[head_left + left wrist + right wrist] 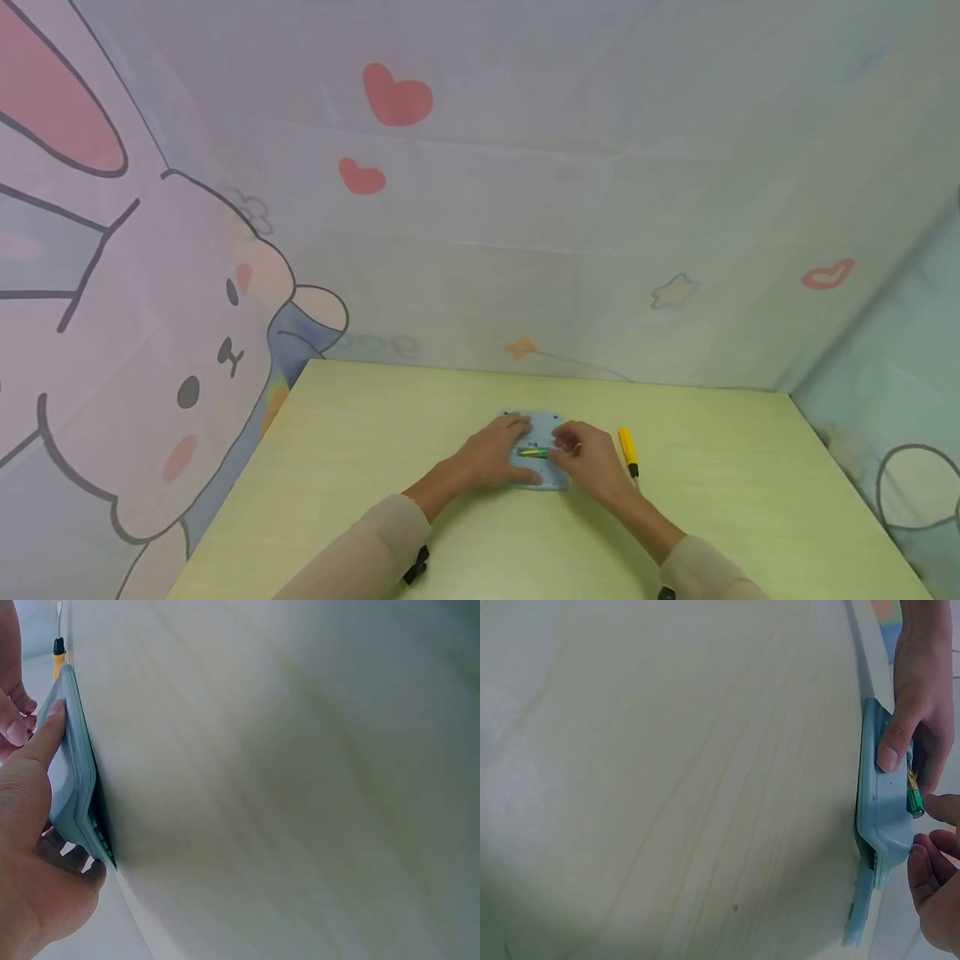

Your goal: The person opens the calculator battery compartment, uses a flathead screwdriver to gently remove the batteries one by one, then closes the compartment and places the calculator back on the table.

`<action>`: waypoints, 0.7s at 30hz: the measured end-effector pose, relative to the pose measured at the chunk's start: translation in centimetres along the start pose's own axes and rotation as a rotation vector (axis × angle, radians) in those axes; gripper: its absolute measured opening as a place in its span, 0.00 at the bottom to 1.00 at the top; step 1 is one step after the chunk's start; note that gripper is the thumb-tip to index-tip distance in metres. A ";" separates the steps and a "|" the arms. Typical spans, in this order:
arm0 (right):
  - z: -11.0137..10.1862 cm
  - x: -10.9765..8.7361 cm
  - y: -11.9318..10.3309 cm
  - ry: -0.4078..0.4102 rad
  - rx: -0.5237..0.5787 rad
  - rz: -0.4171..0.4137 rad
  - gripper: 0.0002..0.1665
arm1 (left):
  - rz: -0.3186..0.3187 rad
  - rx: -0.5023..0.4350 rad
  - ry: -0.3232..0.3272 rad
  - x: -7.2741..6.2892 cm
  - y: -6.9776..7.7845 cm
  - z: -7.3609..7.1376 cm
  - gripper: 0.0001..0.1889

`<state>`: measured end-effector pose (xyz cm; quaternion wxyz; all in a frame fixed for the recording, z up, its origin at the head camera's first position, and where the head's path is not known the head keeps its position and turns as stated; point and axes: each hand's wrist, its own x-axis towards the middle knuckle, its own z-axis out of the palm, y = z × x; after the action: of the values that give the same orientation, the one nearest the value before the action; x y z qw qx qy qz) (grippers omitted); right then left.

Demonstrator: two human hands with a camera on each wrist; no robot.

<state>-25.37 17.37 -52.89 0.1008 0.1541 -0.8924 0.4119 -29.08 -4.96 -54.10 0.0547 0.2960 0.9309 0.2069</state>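
Note:
A light blue calculator (542, 477) lies back side up on the table, some keys showing along its underside edge in the left wrist view. My left hand (491, 454) grips its left side, thumb on the near part and fingers over the far part. A green battery (531, 452) lies in the compartment on the back. Its green end (915, 805) sticks up a little in the right wrist view. My right hand (592, 457) is at the calculator's right side, fingers bent, a fingertip right by that battery end. Whether it pinches anything is hidden.
To the right of my right hand lies a screwdriver (628, 450) with a yellow and black handle, its shaft toward me. The pale wood-grain table (375, 417) meets a printed cloth backdrop (480, 250) at the back. Another cloth hangs at the right.

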 end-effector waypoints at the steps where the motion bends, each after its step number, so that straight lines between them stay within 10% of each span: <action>1: 0.1 0.1 0.0 0.003 -0.011 -0.019 0.14 | 0.000 0.001 0.000 0.0 0.0 0.0 0.51; 21: 0.9 0.7 -0.5 -0.060 -0.154 -0.097 0.11 | -0.003 -0.009 0.003 0.0 0.1 0.0 0.52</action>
<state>-25.90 16.23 -52.95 0.1055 0.2011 -0.9155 0.3321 -29.03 -4.92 -54.09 0.0549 0.2939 0.9305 0.2116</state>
